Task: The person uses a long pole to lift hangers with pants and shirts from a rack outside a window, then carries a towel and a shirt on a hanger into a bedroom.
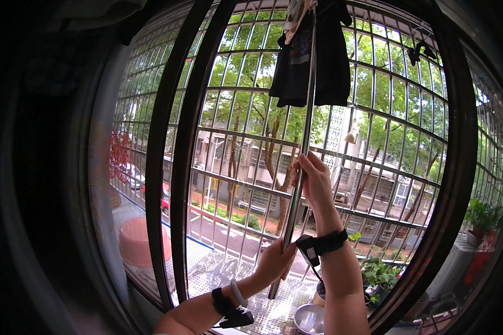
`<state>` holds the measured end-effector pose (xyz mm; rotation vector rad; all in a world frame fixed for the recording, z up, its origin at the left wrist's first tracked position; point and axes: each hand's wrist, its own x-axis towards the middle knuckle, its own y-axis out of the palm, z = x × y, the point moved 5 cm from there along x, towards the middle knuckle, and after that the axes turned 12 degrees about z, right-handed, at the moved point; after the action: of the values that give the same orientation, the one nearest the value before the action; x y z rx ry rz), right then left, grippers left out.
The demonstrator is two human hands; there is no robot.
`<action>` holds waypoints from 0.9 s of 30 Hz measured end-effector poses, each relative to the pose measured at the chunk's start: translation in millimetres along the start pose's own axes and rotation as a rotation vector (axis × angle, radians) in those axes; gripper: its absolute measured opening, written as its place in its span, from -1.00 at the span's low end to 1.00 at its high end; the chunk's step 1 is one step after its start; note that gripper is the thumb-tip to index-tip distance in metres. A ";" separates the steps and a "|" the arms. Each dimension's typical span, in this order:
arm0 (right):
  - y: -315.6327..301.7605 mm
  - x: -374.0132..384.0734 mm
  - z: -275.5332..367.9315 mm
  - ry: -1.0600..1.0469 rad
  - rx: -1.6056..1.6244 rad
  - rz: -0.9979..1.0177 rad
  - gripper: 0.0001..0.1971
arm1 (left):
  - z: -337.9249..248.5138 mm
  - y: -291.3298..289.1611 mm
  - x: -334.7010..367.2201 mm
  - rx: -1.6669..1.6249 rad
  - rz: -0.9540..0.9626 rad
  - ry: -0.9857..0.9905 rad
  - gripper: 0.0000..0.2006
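Both hands grip a long metal pole [302, 151] that runs steeply upward through the open window, from just above the balcony ledge to the dark garment [313, 56] hanging at the top of the view. The right hand [313, 177] is clenched around the pole about halfway up its length, fingers wrapped over the shaft from the right side. The left hand [275, 259] is closed around the pole well below the right hand, near its lower end, with the pole's tip showing just beneath the palm. Each wrist carries a black strap with a small device; the left wrist also wears a pale bangle [237, 293].

The pole's upper end reaches the dark garment, which hangs from above beside a lighter piece of cloth [293, 17]; whether the pole's tip touches a hanger there cannot be told. Behind the pole stands a metal window grille [374, 120] of thin bars, and beyond it green trees and a pale building. To the left of the pole rise two dark window frame posts [179, 167]. Farther left of the pole, low down, sits a pink basin [135, 241] on the ledge. Below the pole's lower end lies a perforated metal ledge [218, 268], with a small steel bowl [309, 319] just right of it. To the right of the pole, low, stand potted plants [380, 274], and another green plant [480, 215] sits far right.
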<state>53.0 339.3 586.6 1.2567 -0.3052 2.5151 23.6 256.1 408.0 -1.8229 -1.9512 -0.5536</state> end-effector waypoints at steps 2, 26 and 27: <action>2.0 -8.8 -0.7 0.007 -0.007 0.007 -0.88 | 5.5 5.0 -6.6 0.004 -0.028 -0.010 -0.76; -6.6 -6.9 -4.3 0.021 -0.001 0.044 -0.88 | 10.7 9.5 -3.1 0.091 -0.128 -0.020 -0.74; -4.7 -9.0 -6.6 0.026 0.004 0.049 -0.88 | 14.8 9.9 -5.4 0.039 -0.121 -0.041 -0.74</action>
<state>55.0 344.2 575.8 1.2320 -0.3292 2.5721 33.4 260.3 392.8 -1.7139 -2.0953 -0.5158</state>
